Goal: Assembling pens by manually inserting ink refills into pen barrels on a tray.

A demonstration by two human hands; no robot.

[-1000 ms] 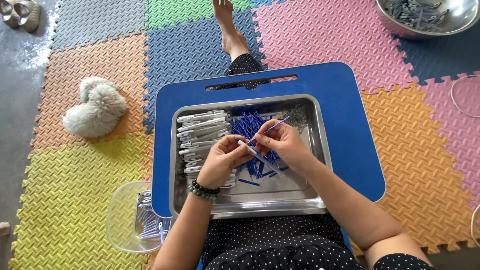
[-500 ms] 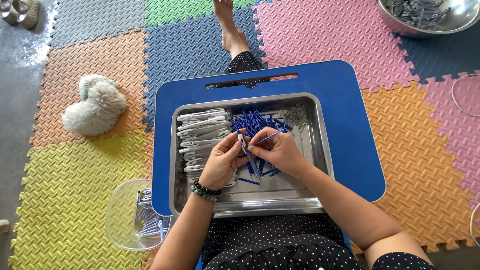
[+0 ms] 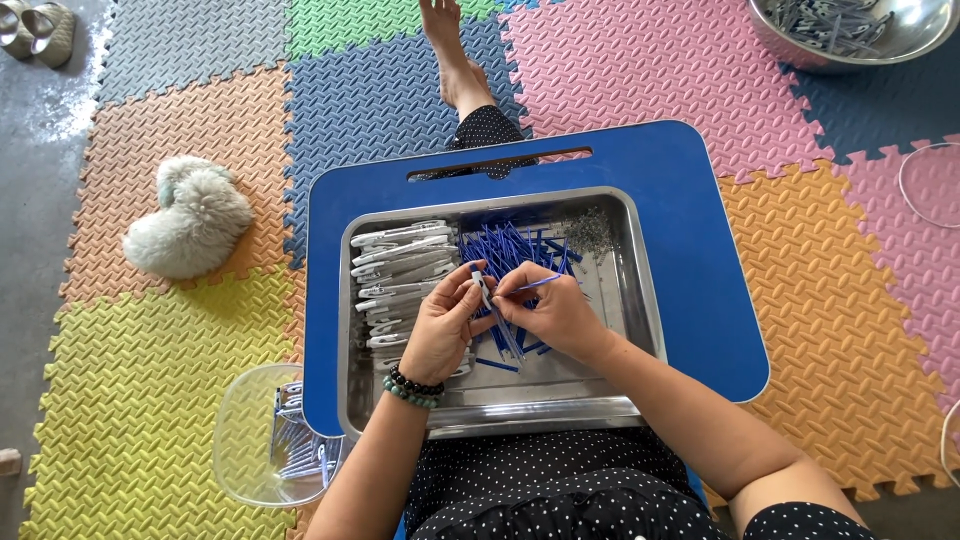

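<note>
Over a steel tray [image 3: 640, 300], the left hand [image 3: 440, 335] pinches a white pen barrel [image 3: 483, 288]; the right hand [image 3: 555, 315] grips a blue refill [image 3: 535, 284], best fed straight in.

View: one head-worn camera, no second angle to compare.
Direction: it looks steeply down over the person's lap.
Distance: close on the blue lap table [image 3: 700, 250] and steel tray [image 3: 630, 330].
Edges: foam floor mats [image 3: 180, 430] all round, steel bowl [image 3: 850, 30] cut off top right.
</note>
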